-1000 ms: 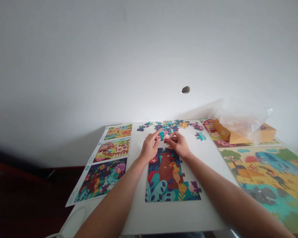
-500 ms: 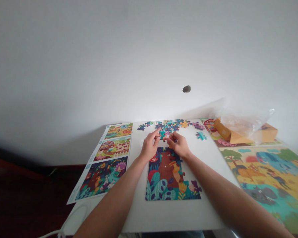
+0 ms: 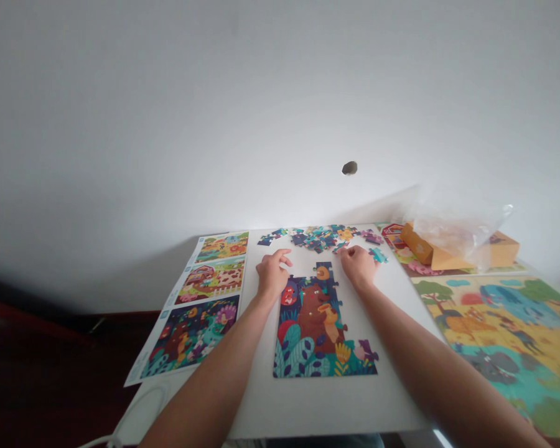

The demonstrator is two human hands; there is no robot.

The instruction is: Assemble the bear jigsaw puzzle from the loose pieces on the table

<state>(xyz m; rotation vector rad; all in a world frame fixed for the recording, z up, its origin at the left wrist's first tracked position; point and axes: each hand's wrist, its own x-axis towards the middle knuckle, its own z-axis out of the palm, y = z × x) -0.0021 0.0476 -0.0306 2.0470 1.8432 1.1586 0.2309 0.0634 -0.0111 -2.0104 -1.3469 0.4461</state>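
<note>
A partly joined jigsaw puzzle (image 3: 315, 317) with a brown bear lies on the white table in front of me. Its right side is stepped, and one piece with a round orange shape juts up at its top. My left hand (image 3: 273, 274) hovers by the puzzle's upper left corner, fingers curved and apart, nothing visible in them. To the upper right, my right hand (image 3: 358, 266) pinches a small puzzle piece (image 3: 340, 247) at the edge of the loose pile. Loose puzzle pieces (image 3: 320, 238) lie heaped beyond both hands. A teal piece (image 3: 378, 255) sits just right of my right hand.
On the left lies a printed sheet (image 3: 191, 333) with three pictures, one of them the bear scene. At the right is a finished animal puzzle (image 3: 504, 348). Behind it, a clear plastic bag (image 3: 462, 227) rests on an orange box (image 3: 501, 250). A wall (image 3: 261, 124) rises behind the table.
My hands have moved apart, the right one outward to the pile's right side. The teal and pink pieces between them are gone from there, and the top of the bear puzzle is uncovered.
</note>
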